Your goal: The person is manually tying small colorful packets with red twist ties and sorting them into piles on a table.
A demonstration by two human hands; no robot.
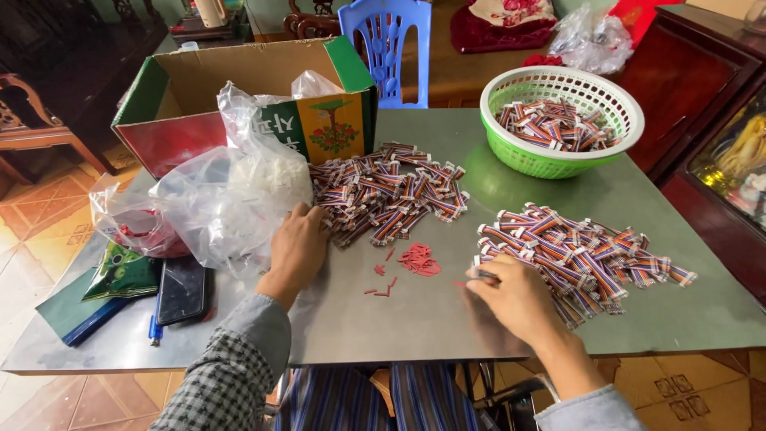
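While your left hand (297,243) rests spread on the near edge of the middle cable pile (387,191), your right hand (515,299) pinches one cable (483,274) beside the sorted pile (582,255). Sorting appears underway; next calls for careful alignment.

The right hand (517,299) hides what its fingertips pinch.
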